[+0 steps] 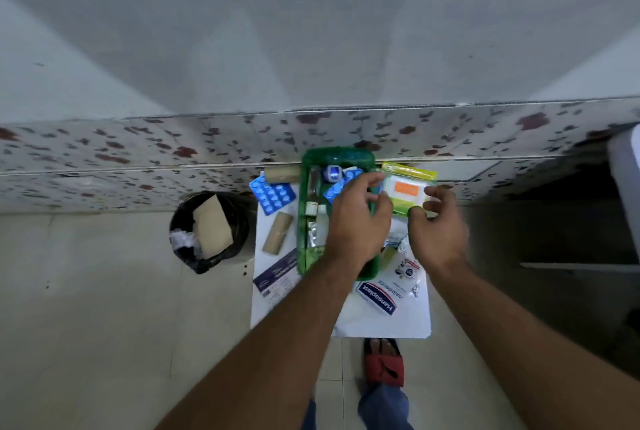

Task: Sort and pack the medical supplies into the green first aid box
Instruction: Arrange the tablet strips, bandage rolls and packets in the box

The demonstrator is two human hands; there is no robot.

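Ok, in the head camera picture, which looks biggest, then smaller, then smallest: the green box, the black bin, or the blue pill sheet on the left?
1. green box, though the hands cover part of it
2. black bin, a near match, and it stands lower, farther from the camera
3. blue pill sheet, clearly smallest

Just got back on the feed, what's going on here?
A person is packing supplies into a green box on a small white table. Both hands reach toward a yellow-green packet beside the box: the left hand over the box's right edge, the right hand at the packet's corner. Pill strips and small bottles already lie inside. A blue pill strip, cardboard tubes and a plaster box wait outside.
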